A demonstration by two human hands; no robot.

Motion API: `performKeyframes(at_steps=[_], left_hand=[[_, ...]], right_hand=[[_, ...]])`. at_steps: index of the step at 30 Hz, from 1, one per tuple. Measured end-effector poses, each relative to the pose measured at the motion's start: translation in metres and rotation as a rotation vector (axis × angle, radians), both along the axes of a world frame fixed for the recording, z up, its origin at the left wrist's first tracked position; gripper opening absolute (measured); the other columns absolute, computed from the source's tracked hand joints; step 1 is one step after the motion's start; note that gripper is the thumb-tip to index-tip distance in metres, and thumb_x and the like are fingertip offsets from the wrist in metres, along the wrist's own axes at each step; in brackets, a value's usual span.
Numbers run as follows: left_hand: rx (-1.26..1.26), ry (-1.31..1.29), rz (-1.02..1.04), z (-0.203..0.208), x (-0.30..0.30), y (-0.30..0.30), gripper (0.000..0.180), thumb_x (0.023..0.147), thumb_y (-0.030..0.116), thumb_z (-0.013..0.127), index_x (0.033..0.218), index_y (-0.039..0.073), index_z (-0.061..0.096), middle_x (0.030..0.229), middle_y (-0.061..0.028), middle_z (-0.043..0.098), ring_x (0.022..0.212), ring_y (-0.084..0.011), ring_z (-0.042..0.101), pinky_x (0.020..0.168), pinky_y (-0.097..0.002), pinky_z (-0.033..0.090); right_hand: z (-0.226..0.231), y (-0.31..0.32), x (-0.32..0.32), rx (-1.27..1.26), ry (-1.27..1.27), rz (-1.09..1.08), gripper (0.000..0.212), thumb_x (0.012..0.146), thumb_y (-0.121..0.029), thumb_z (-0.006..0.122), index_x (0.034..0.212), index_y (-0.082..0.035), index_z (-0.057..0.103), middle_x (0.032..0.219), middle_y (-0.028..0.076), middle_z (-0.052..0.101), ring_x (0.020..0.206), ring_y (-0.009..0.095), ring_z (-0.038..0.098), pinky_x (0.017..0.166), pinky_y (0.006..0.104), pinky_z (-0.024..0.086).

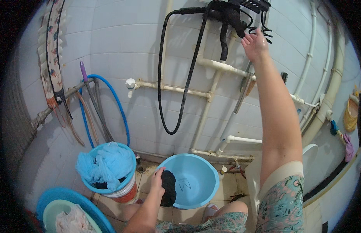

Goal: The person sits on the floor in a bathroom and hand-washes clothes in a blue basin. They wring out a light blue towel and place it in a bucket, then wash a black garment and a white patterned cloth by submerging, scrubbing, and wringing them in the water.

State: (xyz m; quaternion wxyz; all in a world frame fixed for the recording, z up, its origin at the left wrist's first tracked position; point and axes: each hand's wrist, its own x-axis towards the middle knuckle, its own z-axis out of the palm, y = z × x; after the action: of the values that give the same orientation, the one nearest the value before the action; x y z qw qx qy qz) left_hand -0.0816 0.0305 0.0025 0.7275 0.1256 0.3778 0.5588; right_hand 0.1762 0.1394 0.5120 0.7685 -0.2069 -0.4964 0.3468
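My left hand (158,181) grips a dark, bunched cloth (168,188) at the left rim of a light-blue basin (205,176) on the floor. The cloth hangs partly over the rim, and black marks show on the basin's bottom. High on the wall, my right hand (256,44) is raised with its fingers stretched toward the lower end of a black shower fixture (229,17). Its fingertips are at the spout or handle; whether they touch is unclear. From the fixture a black shower hose (163,77) hangs in a long loop.
Left of the basin stands a bucket (126,190) topped by a light-blue bowl with blue mesh cloth (106,165). Nearer are a large blue tub (46,198) and a pale-green basin (52,209) holding pale cloth. Pipes (180,88) and a blue hose (120,106) run along the wall.
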Motion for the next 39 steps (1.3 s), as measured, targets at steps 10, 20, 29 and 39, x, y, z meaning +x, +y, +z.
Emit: performKeyframes(at_steps=[10,20,29,39], left_hand=[[0.018,-0.100,-0.022,0.009,-0.006,0.000,0.023,0.080,0.029,0.059,0.096,0.013,0.061,0.095,-0.0071,0.058,0.086,-0.0231,0.055,0.074,-0.0379,0.046],[0.203,-0.072,0.067,0.082,0.025,-0.016,0.019,0.086,0.024,0.051,0.093,0.007,0.059,0.085,-0.0048,0.058,0.080,-0.0172,0.056,0.072,-0.0325,0.047],[0.693,0.570,-0.010,0.049,0.056,0.023,0.024,0.090,0.023,0.045,0.103,0.004,0.053,0.100,-0.0059,0.056,0.095,-0.0159,0.052,0.085,-0.0295,0.039],[0.737,1.603,-0.631,-0.071,0.063,0.032,0.030,0.078,0.026,0.058,0.100,0.006,0.059,0.102,-0.0159,0.058,0.098,-0.0322,0.055,0.084,-0.0376,0.043]], right_hand=[[-0.035,-0.048,-0.012,0.137,0.031,0.234,0.065,0.090,-0.039,0.044,0.131,0.007,0.023,0.127,0.021,0.034,0.118,0.030,0.037,0.101,0.0361,0.032],[-0.488,-0.141,-0.006,-1.247,0.270,0.215,0.021,0.084,-0.023,0.056,0.098,-0.008,0.057,0.092,0.003,0.058,0.085,0.014,0.053,0.070,0.0278,0.044],[-0.514,-0.131,-0.004,-1.156,0.335,0.113,0.024,0.083,-0.024,0.056,0.103,-0.011,0.057,0.099,0.000,0.056,0.096,0.015,0.048,0.087,0.0326,0.034],[-0.503,-0.118,0.021,-1.053,0.358,0.116,0.034,0.083,-0.020,0.056,0.115,-0.009,0.051,0.111,0.002,0.049,0.101,0.017,0.044,0.087,0.0324,0.035]])
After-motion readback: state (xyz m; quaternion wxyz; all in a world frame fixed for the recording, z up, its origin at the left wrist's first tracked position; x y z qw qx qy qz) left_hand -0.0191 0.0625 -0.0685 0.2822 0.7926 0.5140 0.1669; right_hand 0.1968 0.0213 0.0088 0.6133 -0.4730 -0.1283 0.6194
